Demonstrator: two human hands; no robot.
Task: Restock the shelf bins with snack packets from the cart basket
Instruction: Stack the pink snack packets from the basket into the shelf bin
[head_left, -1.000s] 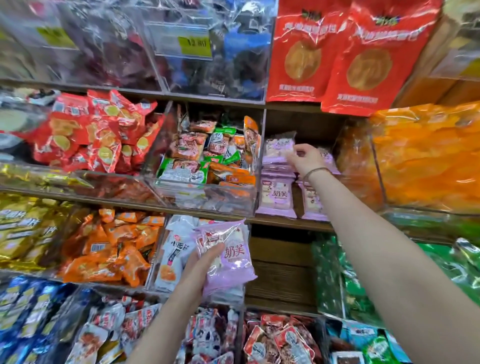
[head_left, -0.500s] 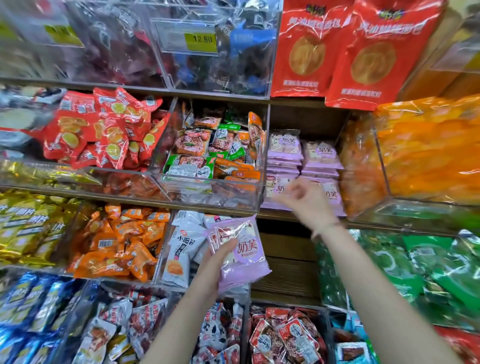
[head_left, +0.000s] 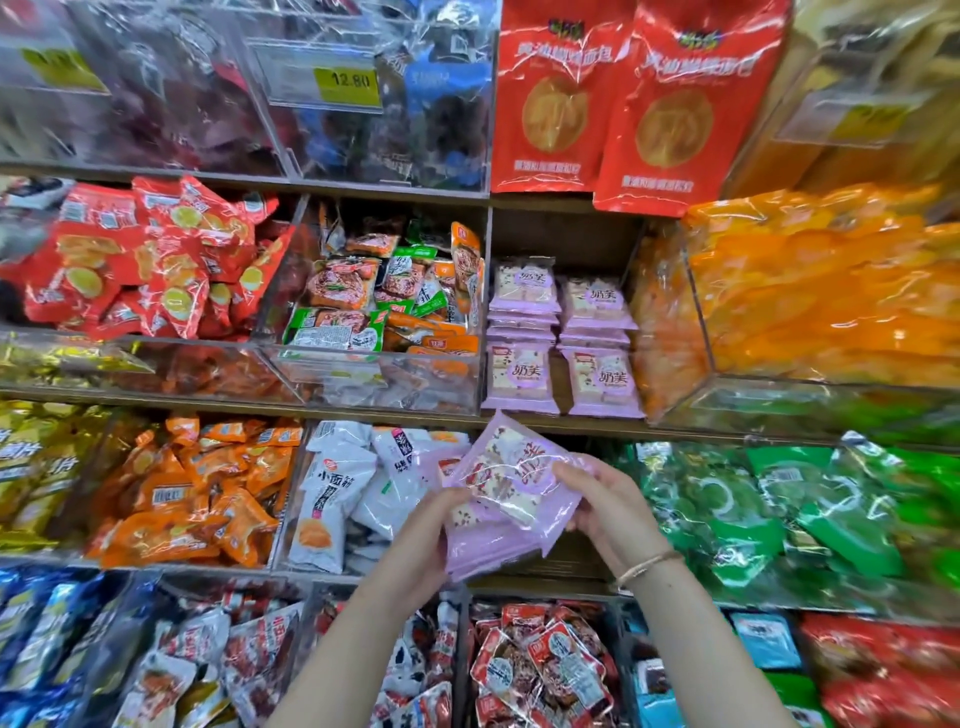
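Head view showed a small stack of lilac packets (head_left: 511, 499) held between both hands, just below the open shelf slot (head_left: 566, 244) in which matching packets (head_left: 597, 306) were stored; the cart basket was not in view; the left hand (head_left: 431, 540) was curled under the lower left edge, with the thumb laid on the top face; the right hand (head_left: 608, 514) was wrapped round the right edge, so the stack was gripped from both sides and neither hand was spread. Such a double hold was probably needed because the wrappers were of thin glossy film, crinkled and slippery, and a loose pile would slide apart; the top packet was tilted, one corner pointing up to the shelf edge; each packet was flat and nearly square, like a small pillow, with a pale speckled block seen through the film. In the slot, the rear packets were piled flat in two columns and two were stood upright in front, likely so that the label could be read; beside it, a clear bin (head_left: 374, 384) of rigid plastic was filled with mixed packets.
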